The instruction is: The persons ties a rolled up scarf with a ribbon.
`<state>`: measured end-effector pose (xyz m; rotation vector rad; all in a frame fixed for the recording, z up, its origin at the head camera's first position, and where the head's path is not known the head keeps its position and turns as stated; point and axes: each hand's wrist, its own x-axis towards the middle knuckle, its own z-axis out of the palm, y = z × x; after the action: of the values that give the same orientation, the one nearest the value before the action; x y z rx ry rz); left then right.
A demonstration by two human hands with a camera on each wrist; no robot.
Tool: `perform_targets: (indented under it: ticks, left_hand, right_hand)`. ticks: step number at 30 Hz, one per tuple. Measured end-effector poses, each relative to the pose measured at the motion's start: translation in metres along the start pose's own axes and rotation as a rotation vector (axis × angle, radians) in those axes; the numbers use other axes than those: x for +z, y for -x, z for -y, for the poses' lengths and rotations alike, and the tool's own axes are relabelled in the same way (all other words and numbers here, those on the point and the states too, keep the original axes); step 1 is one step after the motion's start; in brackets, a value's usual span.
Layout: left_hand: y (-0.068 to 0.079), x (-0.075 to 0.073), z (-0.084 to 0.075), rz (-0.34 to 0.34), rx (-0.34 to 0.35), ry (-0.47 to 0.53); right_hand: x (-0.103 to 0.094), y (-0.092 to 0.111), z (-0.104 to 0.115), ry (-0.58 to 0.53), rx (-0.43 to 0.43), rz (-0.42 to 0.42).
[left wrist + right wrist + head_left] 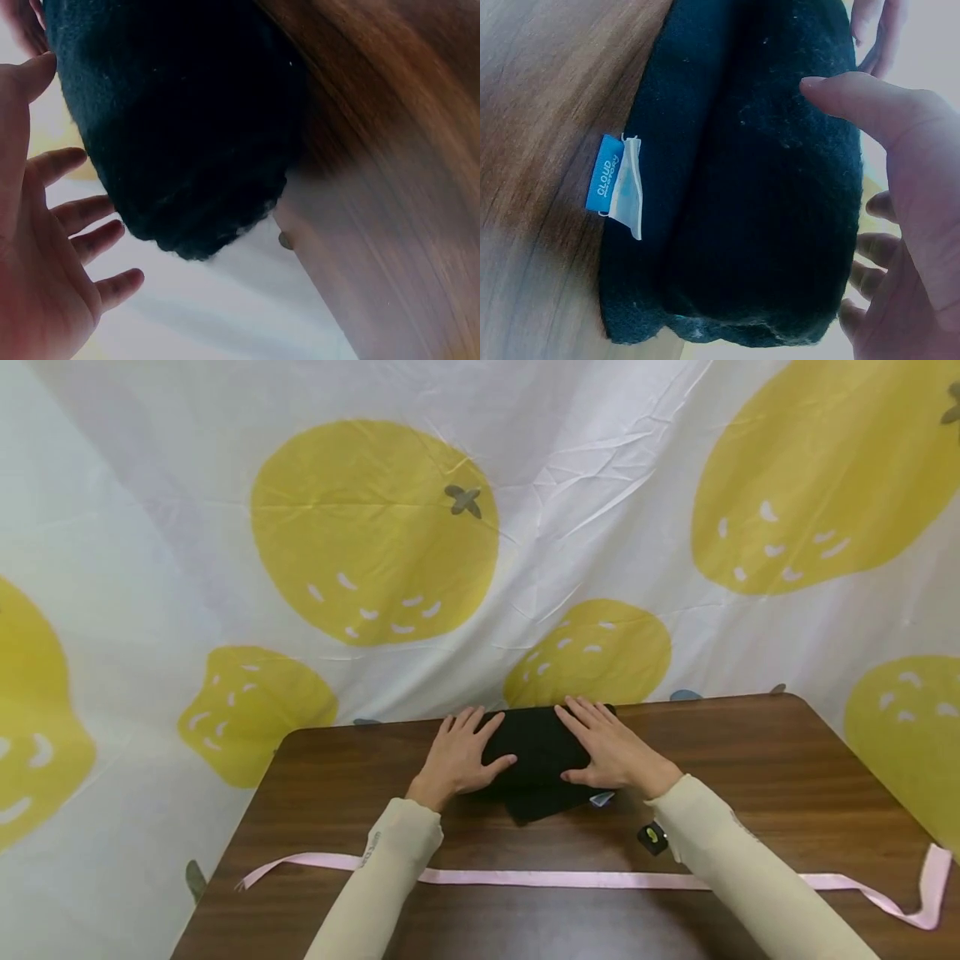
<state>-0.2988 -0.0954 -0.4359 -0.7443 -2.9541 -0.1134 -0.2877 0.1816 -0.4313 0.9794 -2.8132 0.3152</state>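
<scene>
Stretching left to right, black cloth (536, 747) points one corner (525, 811) nearward

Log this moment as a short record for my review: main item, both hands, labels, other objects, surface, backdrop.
Main item: black cloth, seemingly folded
Left hand: fingers spread, at the cloth's left side
Right hand: fingers spread, at its right side
Labels: blue tag reading "CLOUD FACTORY", beside a white tag
Ribbon: pink, stretched across the table, nearer the person than the cloth
Small dark object: beside the right sleeve; identity unclear
Surface: brown wood-grain table
Backdrop: white fabric with yellow fruit print
</scene>
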Motion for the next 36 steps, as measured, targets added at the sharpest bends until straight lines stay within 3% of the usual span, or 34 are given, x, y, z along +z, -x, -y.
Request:
perform_targets:
  ticks: [9,16,24,32,36]
  left_hand:
    - [-0.006,0.01,-0.003,0.035,-0.017,0.046]
    - [-0.013,0.02,-0.004,0.056,-0.012,0.089]
    - [-0.012,0.032,-0.003,0.059,0.034,-0.021]
    - [-0.013,0.037,-0.006,0.094,0.031,-0.162]
    - [-0.016,0.038,-0.009,0.077,0.033,-0.213]
  right_hand:
    - [0.007,-0.004,-0.002,-0.008,0.01,0.025]
    - [0.011,-0.007,-0.003,0.02,0.05,0.106]
    - [0.015,-0.006,-0.006,0.058,0.058,0.168]
    - [0.025,-0.005,-0.011,0.14,0.043,0.151]
    - [0.028,-0.003,-0.014,0.153,0.057,0.138]
